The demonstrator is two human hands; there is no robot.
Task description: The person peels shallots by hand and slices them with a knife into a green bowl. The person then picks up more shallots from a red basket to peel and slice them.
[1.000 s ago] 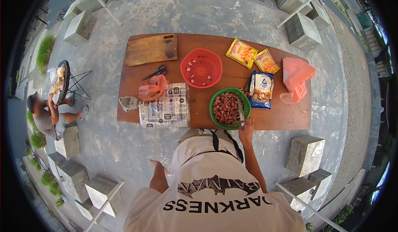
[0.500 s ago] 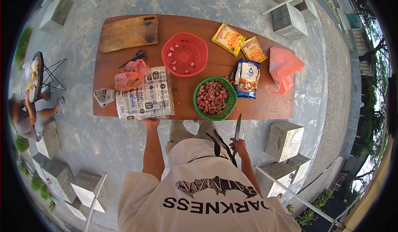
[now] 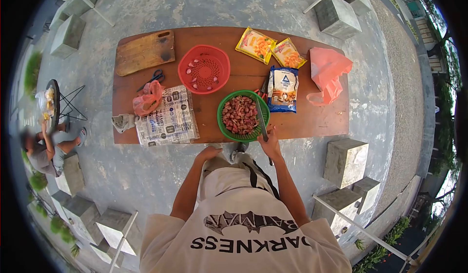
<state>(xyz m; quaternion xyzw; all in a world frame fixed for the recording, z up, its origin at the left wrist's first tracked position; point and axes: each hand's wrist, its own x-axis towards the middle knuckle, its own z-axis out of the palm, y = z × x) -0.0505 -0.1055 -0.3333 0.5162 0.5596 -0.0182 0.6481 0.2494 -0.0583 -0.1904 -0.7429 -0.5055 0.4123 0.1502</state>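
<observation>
Knife (image 3: 262, 119) and right hand (image 3: 269, 143) have moved up from below the desk (image 3: 312, 124) to the green basket (image 3: 243, 137) since the half-second-earlier frame; the left hand (image 3: 209, 152) has left the lower edge of the printed sheet (image 3: 170, 114). Right hand: fingers closed about the knife handle, just right of frame centre. The blade points upward over the basket's right side; contact with the rim cannot be determined. Left hand: below the desk's near edge, near frame centre; how far its fingers are open, and whether it has hold of anything, cannot be told. Green basket: at centre of frame, near the desk's lower edge, containing reddish bulbs (image 3: 239, 116). Red basket (image 3: 207, 54): above and left of it, with several bulbs inside. Blue-and-white packet (image 3: 283, 87): right of the green basket. Cutting board (image 3: 144, 53): upper left of the desk, scissors (image 3: 150, 80) below it.
</observation>
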